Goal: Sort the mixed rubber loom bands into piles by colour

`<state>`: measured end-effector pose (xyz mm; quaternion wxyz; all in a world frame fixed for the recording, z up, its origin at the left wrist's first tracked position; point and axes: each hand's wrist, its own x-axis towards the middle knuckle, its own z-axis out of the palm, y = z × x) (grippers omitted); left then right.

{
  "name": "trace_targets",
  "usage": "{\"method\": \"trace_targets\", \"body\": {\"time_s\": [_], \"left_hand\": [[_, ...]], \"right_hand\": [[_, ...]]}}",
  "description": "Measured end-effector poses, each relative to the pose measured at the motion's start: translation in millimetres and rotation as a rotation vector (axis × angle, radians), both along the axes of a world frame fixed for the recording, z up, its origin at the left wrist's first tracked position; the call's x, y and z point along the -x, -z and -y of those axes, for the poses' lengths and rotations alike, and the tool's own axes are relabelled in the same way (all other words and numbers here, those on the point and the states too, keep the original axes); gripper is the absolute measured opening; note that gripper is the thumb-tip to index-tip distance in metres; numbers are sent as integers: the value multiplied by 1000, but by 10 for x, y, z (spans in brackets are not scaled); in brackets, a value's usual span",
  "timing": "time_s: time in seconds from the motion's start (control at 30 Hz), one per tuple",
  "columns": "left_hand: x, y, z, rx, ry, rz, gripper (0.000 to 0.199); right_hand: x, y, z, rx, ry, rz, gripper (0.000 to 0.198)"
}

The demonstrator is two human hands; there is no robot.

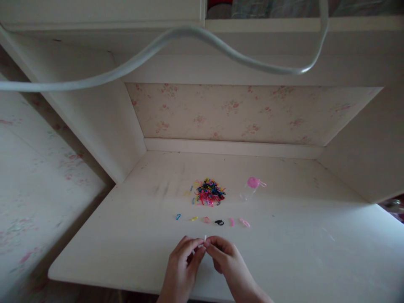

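My left hand [185, 260] and my right hand [223, 255] meet fingertip to fingertip above the front of the desk. Both are closed in a pinch around a small whitish band [205, 238], mostly hidden by the fingers. Just beyond them runs a row of small elastic bands: a blue band [178, 216], a yellow band [194, 218], an orange-pink band [206, 219], black bands [219, 222], a bright pink band [232, 221] and pale pink bands [244, 222]. Farther back lies a mixed heap of coloured elastic bands [211, 192].
Right of the heap, a clear container [247, 193] with a pink lid [253, 182] lies on the white desk [303, 252]. A white cable [233, 52] hangs across the upper view in front of the shelf [268, 71]. Side panels border the desk's back part.
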<state>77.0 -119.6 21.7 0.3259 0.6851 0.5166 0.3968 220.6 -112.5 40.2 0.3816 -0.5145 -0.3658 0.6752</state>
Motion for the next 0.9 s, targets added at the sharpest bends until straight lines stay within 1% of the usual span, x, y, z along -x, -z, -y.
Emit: {"method": "trace_targets", "body": {"time_s": [0.13, 0.23, 0.33, 0.43, 0.5, 0.57, 0.63, 0.73, 0.83, 0.9], "left_hand": [[0, -33, 24, -96, 10, -30, 19], [5, -54, 23, -141, -10, -67, 20], [35, -51, -7, -151, -63, -127, 21], [99, -51, -66, -113, -88, -196, 23], [175, -55, -131, -96, -110, -243, 24], [295, -48, -223, -114, -167, -297, 26], [458, -22, -329, -152, -241, -363, 27], [721, 48, -464, -181, -322, -485, 27], [890, 122, -523, -167, -389, -617, 24], [921, 150, -530, -151, -421, -686, 22]], "right_hand": [[-6, -31, 18, 66, 47, -113, 28], [-12, -48, 27, 39, 66, -170, 25], [-25, -72, 41, -11, 5, -157, 27], [-32, -106, 52, -8, -74, -96, 33], [-43, -113, 40, -13, -92, -43, 36], [-77, -89, 3, -35, -88, 34, 35], [-142, -38, -59, -91, -72, 150, 31], [-275, 20, -179, -258, -51, 390, 28], [-377, -22, -312, -431, -56, 650, 28], [-403, -94, -405, -489, -66, 813, 27]]}}
